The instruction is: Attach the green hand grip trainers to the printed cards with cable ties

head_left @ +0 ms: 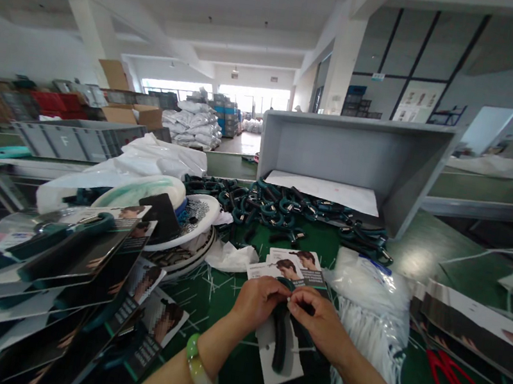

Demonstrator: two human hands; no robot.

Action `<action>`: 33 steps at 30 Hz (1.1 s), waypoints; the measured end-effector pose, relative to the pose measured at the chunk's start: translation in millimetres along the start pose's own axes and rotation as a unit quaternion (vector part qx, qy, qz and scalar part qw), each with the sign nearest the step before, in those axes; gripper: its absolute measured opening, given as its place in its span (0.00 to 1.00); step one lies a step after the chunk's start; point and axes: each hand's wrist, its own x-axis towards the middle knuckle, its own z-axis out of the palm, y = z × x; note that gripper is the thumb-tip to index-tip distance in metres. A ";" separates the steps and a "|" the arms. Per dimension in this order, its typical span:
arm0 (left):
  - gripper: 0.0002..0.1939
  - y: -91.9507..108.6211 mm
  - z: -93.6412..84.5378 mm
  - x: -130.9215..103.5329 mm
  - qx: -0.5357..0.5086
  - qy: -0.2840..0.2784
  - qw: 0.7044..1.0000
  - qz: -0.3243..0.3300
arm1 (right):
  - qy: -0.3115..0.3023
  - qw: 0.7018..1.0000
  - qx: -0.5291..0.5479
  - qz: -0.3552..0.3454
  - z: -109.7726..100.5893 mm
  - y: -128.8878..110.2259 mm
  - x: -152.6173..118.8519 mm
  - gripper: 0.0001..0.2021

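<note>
Slanted forearms (183, 362), left hand (254, 307) and right hand (318, 320) (both pinched) over pliers (280, 345).

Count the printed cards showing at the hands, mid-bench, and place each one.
2 show: the front card lies beneath the left hand and right hand, a dark handle on it; the rear card shows behind it, toward the right. More may be hidden underneath.
</note>
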 end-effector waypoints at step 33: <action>0.09 2.4 -0.1 2.9 0.001 0.002 1.000 -0.020 | 0.044 0.999 0.001 -0.003 0.2 4.1 -2.3 0.10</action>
